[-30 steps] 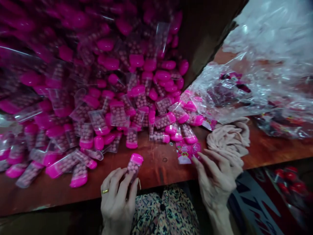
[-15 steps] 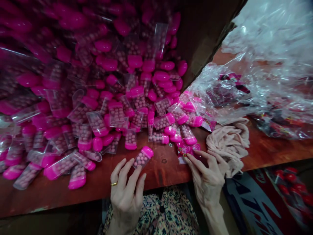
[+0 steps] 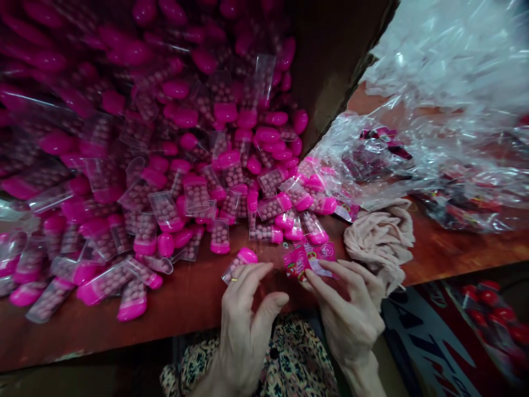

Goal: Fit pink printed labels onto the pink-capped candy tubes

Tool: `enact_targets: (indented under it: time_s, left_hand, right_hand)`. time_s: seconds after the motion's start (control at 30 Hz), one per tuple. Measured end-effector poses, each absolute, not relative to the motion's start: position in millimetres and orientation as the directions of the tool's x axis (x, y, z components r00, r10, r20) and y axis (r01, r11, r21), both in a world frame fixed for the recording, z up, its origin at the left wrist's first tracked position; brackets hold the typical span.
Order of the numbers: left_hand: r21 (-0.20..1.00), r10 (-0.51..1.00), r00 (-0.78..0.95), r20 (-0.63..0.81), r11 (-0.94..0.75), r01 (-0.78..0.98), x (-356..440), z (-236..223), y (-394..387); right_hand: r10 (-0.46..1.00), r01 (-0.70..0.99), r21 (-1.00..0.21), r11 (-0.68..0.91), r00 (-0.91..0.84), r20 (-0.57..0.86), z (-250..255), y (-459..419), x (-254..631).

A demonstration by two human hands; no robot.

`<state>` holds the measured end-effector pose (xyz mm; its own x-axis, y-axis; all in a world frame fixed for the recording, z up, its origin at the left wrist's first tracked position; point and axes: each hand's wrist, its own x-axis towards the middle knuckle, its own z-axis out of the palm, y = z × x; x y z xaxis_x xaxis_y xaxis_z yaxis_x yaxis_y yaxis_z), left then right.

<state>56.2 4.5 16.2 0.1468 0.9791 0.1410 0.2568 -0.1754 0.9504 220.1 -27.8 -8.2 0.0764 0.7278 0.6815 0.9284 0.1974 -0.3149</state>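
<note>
My left hand [image 3: 250, 314], with a ring on one finger, is open, its thumb apart from the fingers. Just behind its fingers a clear candy container [image 3: 244, 256] with a pink cap lies on the table, partly hidden by them. My right hand [image 3: 351, 311] pinches a small pink printed label [image 3: 296, 261] between thumb and fingertips, lifted at an angle. Beneath and beside that label, more pink labels [image 3: 326, 251] lie on the wood, partly covered by my right fingers. Several candy containers [image 3: 313, 227] filled with pink balls lie just beyond.
A big heap of pink-capped containers [image 3: 196, 193] spills from a dark box [image 3: 334, 71] over the reddish wooden table [image 3: 185, 292]. A crumpled beige cloth [image 3: 378, 234] lies right of the labels. Clear plastic bags [image 3: 438, 121] pile up behind it. Red-topped items [image 3: 490, 298] sit below the table edge.
My left hand has let go of the candy container, now on the table, and moved right toward the labels. My right hand has picked up one label and drawn it slightly left.
</note>
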Motion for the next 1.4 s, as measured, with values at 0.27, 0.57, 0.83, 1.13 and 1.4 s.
enact_targets:
  time_s: [0.27,0.57,0.83,1.13,1.4]
  left_hand:
    - [0.887,0.916,0.111,-0.386,0.402,-0.229,68,24,21]
    - [0.733,0.865,0.076,-0.496,0.464,-0.497,63,19,22]
    - [0.674,0.845,0.082,-0.528,0.476,-0.565,56,24,24]
    - [0.671,0.826,-0.014,-0.563,0.448,-0.591,49,26,27]
    - [0.655,0.817,0.079,-0.571,0.512,-0.556,40,24,21]
  right_hand:
    - [0.838,0.679,-0.676,0.287,0.165,0.52,2,-31,191]
    - [0.945,0.229,-0.972,0.041,0.307,0.112,1,-24,167]
    - [0.949,0.125,-0.992,-0.03,0.314,0.011,11,-20,167]
    - [0.939,0.052,-0.997,-0.059,0.341,-0.038,7,-21,157]
    - [0.947,0.227,-0.973,0.038,0.303,0.107,14,-16,154]
